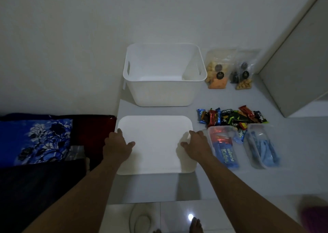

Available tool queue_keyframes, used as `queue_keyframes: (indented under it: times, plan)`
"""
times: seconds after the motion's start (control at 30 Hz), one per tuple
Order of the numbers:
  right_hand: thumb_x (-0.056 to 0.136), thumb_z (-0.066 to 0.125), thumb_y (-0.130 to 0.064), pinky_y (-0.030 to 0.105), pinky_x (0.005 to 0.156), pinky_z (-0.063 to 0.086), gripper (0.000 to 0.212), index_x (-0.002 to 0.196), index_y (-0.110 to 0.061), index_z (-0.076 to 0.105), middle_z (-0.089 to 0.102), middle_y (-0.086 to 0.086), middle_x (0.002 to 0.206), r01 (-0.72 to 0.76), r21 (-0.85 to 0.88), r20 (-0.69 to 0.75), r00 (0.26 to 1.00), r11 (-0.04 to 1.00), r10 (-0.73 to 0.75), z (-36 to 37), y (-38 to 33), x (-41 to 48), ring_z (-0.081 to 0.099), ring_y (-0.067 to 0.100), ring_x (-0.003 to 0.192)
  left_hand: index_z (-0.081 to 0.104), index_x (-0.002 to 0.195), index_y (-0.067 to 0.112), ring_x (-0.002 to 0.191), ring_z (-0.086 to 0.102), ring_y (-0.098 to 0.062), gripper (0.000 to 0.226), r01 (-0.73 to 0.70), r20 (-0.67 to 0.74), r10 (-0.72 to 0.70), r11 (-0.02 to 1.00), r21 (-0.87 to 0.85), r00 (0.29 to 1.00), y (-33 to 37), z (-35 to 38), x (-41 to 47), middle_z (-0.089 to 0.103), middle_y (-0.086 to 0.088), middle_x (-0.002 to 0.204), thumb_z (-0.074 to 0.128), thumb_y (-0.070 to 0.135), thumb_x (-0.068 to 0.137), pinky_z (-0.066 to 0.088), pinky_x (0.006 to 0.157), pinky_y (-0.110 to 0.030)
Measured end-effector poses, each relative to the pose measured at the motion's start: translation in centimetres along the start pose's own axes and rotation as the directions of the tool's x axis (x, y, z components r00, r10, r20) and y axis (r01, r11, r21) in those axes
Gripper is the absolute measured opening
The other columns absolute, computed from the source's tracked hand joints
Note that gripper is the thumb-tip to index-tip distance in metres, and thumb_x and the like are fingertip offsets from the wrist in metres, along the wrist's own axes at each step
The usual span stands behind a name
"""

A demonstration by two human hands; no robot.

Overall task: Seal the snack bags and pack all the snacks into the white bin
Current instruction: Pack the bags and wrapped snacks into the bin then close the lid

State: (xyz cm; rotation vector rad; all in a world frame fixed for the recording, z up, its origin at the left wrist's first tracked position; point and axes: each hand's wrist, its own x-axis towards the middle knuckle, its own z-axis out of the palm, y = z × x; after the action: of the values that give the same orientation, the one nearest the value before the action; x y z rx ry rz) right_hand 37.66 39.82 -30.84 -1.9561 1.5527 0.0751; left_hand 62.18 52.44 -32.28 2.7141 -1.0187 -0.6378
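Both hands hold the white lid (155, 144) by its short sides, low over the near part of the grey tabletop (221, 184); the left hand (118, 145) has its fingers (119, 132) curled over the lid's left edge and its thumb flat on top; the right hand (195, 143) grips the right edge the same way, thumb on the lid's face. Whether the lid rests on the tabletop or sits a little above it I cannot tell.

Behind the lid, at the tabletop's far left corner against the wall, stands the white bin (164, 90), open and with nothing showing inside; to its right, along the far edge, two clear snack bags (217, 69) stand upright, holding orange and dark pieces, and I cannot tell whether their tops are closed. Just right of the lid lies a heap of small wrapped snacks (230, 117) in red, blue, green and black; nearer than the heap, side by side, lie two clear bags of blue packets (260, 147). Left of the tabletop is a blue flowered cloth (40, 140); a bare foot (195, 225) shows on the tiled floor (221, 215) below.
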Motion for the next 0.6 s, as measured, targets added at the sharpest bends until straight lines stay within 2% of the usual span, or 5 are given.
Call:
queue_keyframes:
  times: [0.13,0.27,0.4,0.6]
  plan:
    - [0.097,0.056,-0.034,0.036,0.102,0.040,0.055,0.143,-0.008,0.039,0.044,0.014,0.142,0.092,-0.038,-0.019,0.995,0.995,-0.093,-3.0,-1.1,-1.2,0.046,0.030,0.130,0.030,0.151,0.002,0.140,0.036,-0.030,0.075,-0.185,-0.014,0.185,0.982,-0.032,0.983,3.3,-1.8,-1.1,0.040,-0.016,0.151,0.056,0.045,0.095,0.035,0.111,-0.040]
    - [0.098,0.054,-0.038,0.039,0.104,0.039,0.059,0.144,-0.006,0.039,0.043,0.015,0.146,0.130,-0.077,-0.083,0.987,0.989,-0.136,-7.4,-1.5,-2.7,0.043,0.030,0.133,0.032,0.151,0.006,0.143,0.033,-0.025,0.073,-0.384,-0.010,0.384,0.922,-0.037,0.923,7.9,-4.6,-2.5,0.036,-0.012,0.155,0.053,0.048,0.095,0.029,0.114,-0.036]
    - [0.095,0.053,-0.045,0.038,0.094,0.044,0.050,0.126,-0.006,0.052,0.055,0.016,0.130,0.122,-0.096,-0.138,0.981,0.988,-0.134,-12.4,-0.9,-4.1,0.052,0.031,0.117,0.033,0.151,0.009,0.143,0.034,-0.025,0.075,-0.533,-0.016,0.533,0.845,-0.032,0.846,13.5,-7.8,-4.4,0.037,-0.010,0.155,0.052,0.054,0.094,0.028,0.114,-0.035]
    - [0.096,0.045,-0.059,0.038,0.107,0.037,0.074,0.146,-0.006,0.037,0.043,0.014,0.149,0.069,-0.149,-0.216,0.971,0.986,-0.101,-19.5,1.8,-4.8,0.042,0.028,0.135,0.036,0.149,0.010,0.141,0.036,-0.023,0.074,-0.676,-0.073,0.673,0.737,-0.010,0.736,22.4,-11.1,-6.8,0.039,-0.008,0.154,0.051,0.056,0.094,0.029,0.113,-0.032]
